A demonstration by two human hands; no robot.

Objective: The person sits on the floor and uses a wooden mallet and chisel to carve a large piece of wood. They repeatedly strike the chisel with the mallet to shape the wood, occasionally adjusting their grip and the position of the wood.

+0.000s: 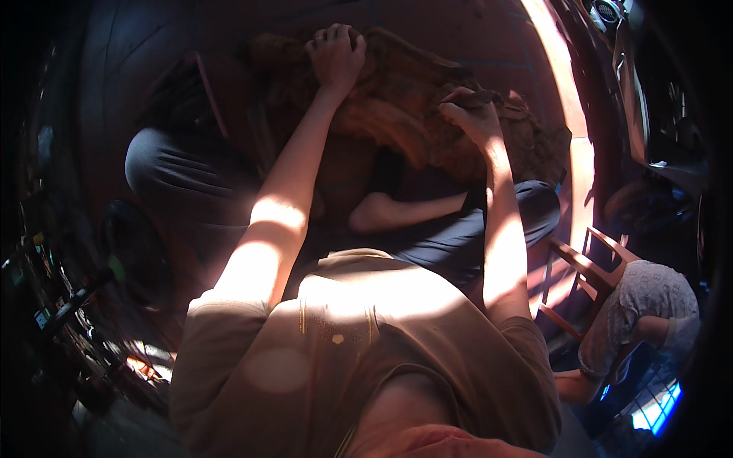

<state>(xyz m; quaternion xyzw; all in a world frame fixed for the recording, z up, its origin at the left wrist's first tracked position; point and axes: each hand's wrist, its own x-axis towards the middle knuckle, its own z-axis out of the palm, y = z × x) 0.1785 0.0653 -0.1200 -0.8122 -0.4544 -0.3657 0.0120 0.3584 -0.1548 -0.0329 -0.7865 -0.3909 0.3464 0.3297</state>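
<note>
A long, brown, rough piece that looks like carved wood (389,114) lies on the floor in front of my crossed legs, its surface ridged and partly in shadow. At its far left part, my left hand (336,57) is closed over it with bent fingers, and a ring shows on one finger. My right hand (472,118) is closed at the right part of the piece. Its fingers pinch a small dark object (479,98), whose kind is too dim to tell.
Reddish tiles (489,38) make up the floor. A dark flat object with a reddish edge (210,91) stands beyond my left knee. To the right are a sunlit strip (582,183), a wooden chair (584,267) and another person in pale patterned clothing (649,294). Dark clutter lines the left side.
</note>
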